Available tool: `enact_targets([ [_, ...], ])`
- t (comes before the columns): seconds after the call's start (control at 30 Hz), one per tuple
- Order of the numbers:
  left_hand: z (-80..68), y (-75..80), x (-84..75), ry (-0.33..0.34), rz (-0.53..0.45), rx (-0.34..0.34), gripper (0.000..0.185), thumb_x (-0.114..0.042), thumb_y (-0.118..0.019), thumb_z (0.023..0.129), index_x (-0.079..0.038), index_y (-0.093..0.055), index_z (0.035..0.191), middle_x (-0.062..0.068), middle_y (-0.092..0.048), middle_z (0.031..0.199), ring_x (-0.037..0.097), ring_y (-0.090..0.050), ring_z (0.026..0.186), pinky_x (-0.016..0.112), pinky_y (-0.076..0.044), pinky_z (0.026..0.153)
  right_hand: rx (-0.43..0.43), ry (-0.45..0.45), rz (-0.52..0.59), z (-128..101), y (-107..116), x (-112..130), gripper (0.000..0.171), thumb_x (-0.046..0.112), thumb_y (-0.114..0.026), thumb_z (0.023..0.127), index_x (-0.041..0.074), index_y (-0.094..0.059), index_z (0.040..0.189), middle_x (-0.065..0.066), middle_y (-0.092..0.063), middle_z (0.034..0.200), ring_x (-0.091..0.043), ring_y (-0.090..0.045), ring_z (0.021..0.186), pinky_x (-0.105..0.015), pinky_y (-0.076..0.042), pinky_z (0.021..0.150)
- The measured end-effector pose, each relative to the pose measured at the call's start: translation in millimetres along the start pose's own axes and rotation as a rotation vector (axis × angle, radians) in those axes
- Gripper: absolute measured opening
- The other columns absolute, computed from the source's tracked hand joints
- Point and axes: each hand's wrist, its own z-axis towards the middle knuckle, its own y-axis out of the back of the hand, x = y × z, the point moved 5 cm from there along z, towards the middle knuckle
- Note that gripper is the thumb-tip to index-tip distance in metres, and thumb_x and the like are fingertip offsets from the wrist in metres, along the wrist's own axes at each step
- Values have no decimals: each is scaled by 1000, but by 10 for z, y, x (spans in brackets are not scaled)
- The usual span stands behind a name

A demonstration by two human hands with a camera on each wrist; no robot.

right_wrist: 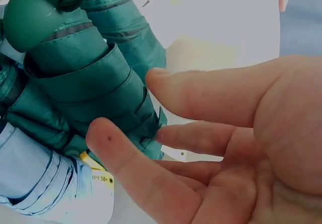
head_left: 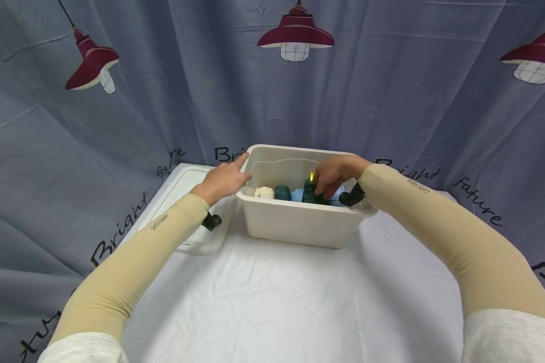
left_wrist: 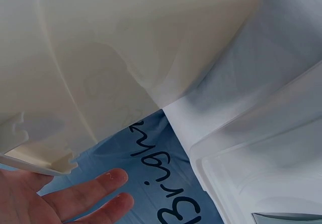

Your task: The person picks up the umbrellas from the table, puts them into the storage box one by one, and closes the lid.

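A white plastic bin holds several folded umbrellas. My right hand reaches inside over its right part. Its thumb and fingertips stand apart at the lower end of a dark green umbrella, touching its edge; I see no firm grip. Beside that one lie other green umbrellas, a light blue umbrella with a yellow tag at its edge, and a cream rolled item. My left hand rests at the bin's left end by the rim, its fingers stretched out beside the handle lip.
A white lid lies flat on the table left of the bin, partly under my left forearm. White cloth covers the table. Behind it hangs a blue-grey curtain with printed lamps. A dark wrist-camera mount sits under my right wrist.
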Motion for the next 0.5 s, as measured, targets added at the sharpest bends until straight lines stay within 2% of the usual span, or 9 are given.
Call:
enact_targets([
  [0.13, -6, 8, -3, 1, 0, 0, 74, -46, -42, 100, -25, -12, 164, 17, -55, 146, 31, -65, 99, 51, -51, 86, -18, -2, 5, -47, 4, -10, 66, 7, -57, 99, -11, -26, 154, -29, -51, 144, -32, -65, 115, -42, -56, 93],
  [0.23, -12, 11, -3, 1, -4, 3, 74, -46, -42, 100, -25, -11, 164, 18, -56, 145, 31, -66, 98, 51, -51, 84, -46, 10, -5, -101, 10, -15, 65, 11, -57, 99, -7, -28, 155, -27, -49, 146, -37, -58, 126, -43, -55, 94],
  [0.5, -22, 15, -17, 7, 2, 2, 74, -45, -42, 100, -26, -11, 164, 18, -56, 145, 30, -65, 96, 51, -51, 83, -131, 88, -21, -308, 27, -31, 63, 17, -57, 101, -1, -33, 155, -23, -51, 145, -32, -59, 122, -43, -55, 95],
])
